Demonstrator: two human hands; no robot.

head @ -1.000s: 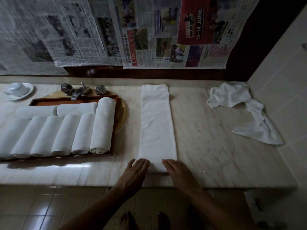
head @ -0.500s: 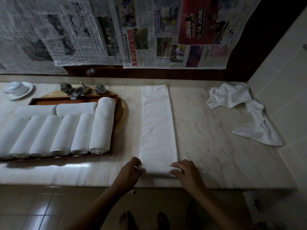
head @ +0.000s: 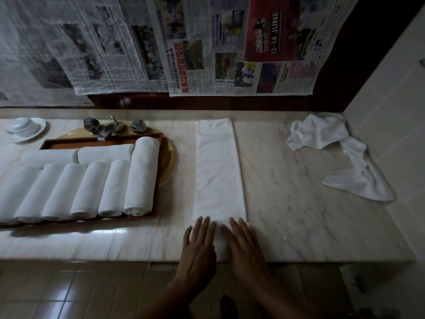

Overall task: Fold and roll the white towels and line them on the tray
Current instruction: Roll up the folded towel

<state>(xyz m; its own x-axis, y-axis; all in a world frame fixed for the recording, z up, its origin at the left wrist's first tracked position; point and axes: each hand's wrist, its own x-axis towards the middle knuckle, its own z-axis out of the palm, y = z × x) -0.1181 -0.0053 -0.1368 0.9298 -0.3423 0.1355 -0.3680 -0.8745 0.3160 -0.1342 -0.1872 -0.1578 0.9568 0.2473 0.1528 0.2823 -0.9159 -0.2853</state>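
Your left hand (head: pixel 199 245) and right hand (head: pixel 245 247) press flat, fingers straight, on near end of folded towel (head: pixel 218 171) on the surface (head: pixel 299 203); looks soft, limp, light, so roll from that edge

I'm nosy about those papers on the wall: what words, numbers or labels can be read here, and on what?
"12-14 JUNE": on the red advert of the colour newspaper sheet hung on the wall.
The red headline down that sheet: too blurred to read.
Small print on the grey newspaper sheets: too small, blurred.
On the rolled towels, tray, cup: no writing seen.
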